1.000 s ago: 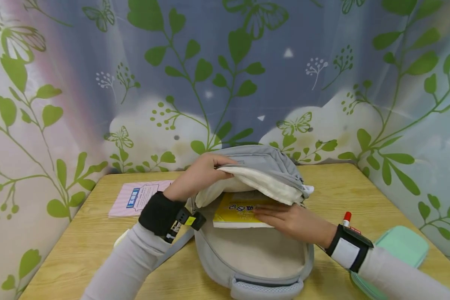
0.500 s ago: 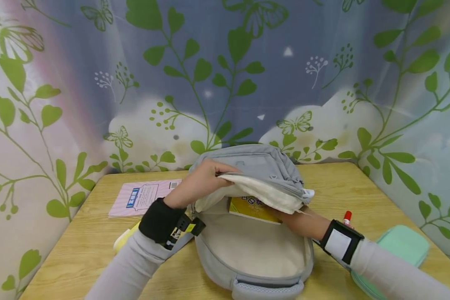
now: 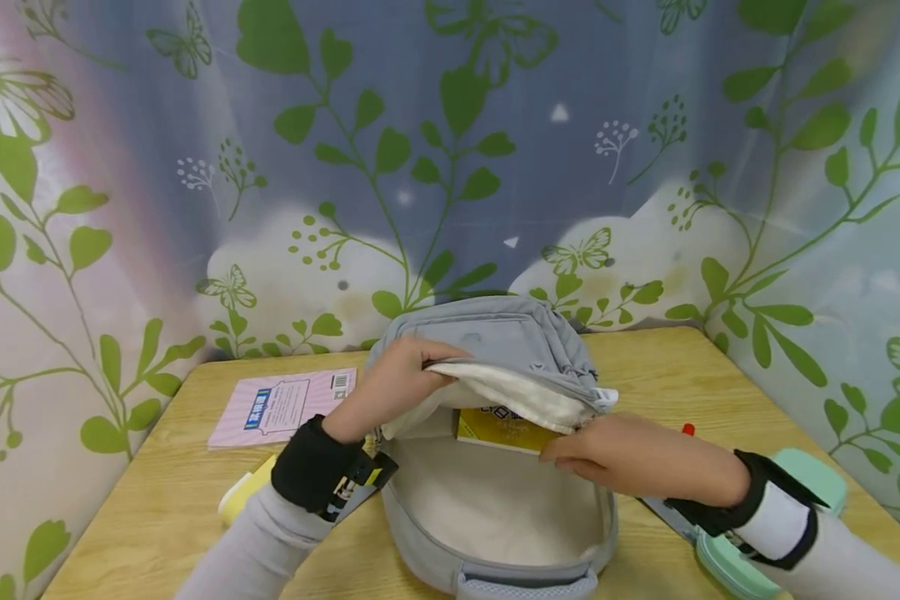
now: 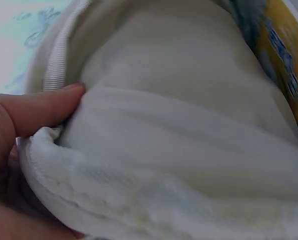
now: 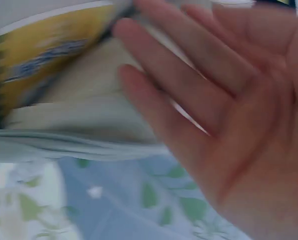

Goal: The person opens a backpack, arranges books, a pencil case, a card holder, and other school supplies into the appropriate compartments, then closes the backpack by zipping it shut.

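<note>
Right hand [image 3: 622, 450]: your fingers straight, slightly spread | yellow book [image 3: 504, 429]: ten o'clock of those fingertips, nearer than your left; long axis unclear, part-hidden | backpack [image 3: 498, 504] around it | left hand [image 3: 397, 379]: you pinch the flap [image 3: 521, 390]

The yellow book [image 3: 504, 430] sits deeper in the backpack [image 3: 418, 542], right hand [image 3: 607, 450] drawn back.

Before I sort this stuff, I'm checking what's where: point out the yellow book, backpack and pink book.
Yellow book [image 3: 506, 432], head view, visible cover.
Backpack [image 3: 498, 508], head view, bare pale lining.
Pink book [image 3: 287, 407], head view, upward cover.
</note>
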Demonstrator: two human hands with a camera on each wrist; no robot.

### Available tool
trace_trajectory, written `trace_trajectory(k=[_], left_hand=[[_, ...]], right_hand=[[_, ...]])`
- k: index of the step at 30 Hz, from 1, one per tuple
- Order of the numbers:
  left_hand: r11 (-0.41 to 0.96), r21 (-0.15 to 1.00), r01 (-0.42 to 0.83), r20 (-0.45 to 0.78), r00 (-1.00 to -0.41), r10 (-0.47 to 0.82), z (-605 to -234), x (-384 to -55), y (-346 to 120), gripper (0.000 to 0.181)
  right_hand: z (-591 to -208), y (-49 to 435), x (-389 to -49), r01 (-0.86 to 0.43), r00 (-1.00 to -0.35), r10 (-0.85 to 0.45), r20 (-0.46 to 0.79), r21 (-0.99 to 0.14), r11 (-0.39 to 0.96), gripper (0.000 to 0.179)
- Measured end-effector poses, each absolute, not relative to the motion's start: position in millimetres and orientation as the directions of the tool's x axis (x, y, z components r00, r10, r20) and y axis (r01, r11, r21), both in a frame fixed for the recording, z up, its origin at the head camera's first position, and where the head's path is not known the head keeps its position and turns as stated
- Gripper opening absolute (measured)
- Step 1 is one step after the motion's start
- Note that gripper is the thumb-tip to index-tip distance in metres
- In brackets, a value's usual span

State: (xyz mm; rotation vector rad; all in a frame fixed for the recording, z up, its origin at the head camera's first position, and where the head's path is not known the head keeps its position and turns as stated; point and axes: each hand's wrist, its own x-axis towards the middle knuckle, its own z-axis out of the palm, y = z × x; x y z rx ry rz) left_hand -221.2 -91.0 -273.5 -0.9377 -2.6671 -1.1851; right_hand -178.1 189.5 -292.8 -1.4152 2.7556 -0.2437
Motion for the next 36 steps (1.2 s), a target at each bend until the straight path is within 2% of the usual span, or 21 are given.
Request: trace_trajectory(k=[3,6,9,13,17,22,24,27,31,34,36], left_hand=[[0.528,0.573,0.627,0.389,-0.775,0.498,-281.3,-214.5,-87.2,0.022],[0.536,0.496,0.683,0.453,-0.731,0.511,-287.8,-206.6,-82.6,0.021],[0.541,0.424,0.726,0.500,-0.686,0.528,-294.5,-200.8,-81.7,0.020],[0.571,0.318,0.757,0.526,-0.642,0.558,-302.1,-195.1,-80.0,0.021],[0.626,0.178,0.759,0.510,-0.616,0.601,-308.9,-187.4,-79.3,0.030],[0.623,0.083,0.778,0.462,-0.584,0.667,-313.2,-179.0,-83.8,0.040],[0.582,0.107,0.806,0.401,-0.570,0.717,-311.1,-177.6,-89.1,0.037],[0.568,0.214,0.794,0.297,-0.607,0.737,-304.1,-178.2,-107.7,0.037],[0.661,0.366,0.655,0.267,-0.754,0.599,-294.6,-192.9,-157.5,0.037],[0.750,0.379,0.542,0.265,-0.840,0.473,-290.9,-215.0,-207.4,0.034],[0.821,0.337,0.461,0.224,-0.886,0.406,-290.9,-230.0,-239.6,0.032]], right_hand=[[-277.6,186.3,-167.1,-0.823,-0.558,-0.769,0.313,-0.088,0.562,0.028],[-276.9,178.6,-167.8,-0.785,-0.552,-0.691,0.467,-0.011,0.620,0.055],[-290.0,166.3,-177.4,-0.753,-0.601,-0.669,0.438,-0.029,0.658,0.087],[-312.0,154.9,-195.0,-0.706,-0.702,-0.639,0.316,-0.190,0.682,0.099],[-324.8,147.7,-213.4,-0.667,-0.745,-0.616,0.255,-0.296,0.684,0.093],[-329.7,143.1,-222.7,-0.674,-0.735,-0.655,0.174,-0.292,0.679,0.055],[-331.0,143.7,-222.5,-0.691,-0.720,-0.673,0.173,-0.271,0.670,0.042],[-332.5,144.3,-221.3,-0.712,-0.701,-0.682,0.207,-0.257,0.654,0.034],[-333.0,144.2,-220.0,-0.717,-0.696,-0.680,0.229,-0.265,0.645,0.038],[-333.7,143.4,-220.5,-0.727,-0.686,-0.690,0.231,-0.255,0.638,0.039],[-334.8,142.7,-221.4,-0.732,-0.680,-0.697,0.228,-0.256,0.631,0.037]])
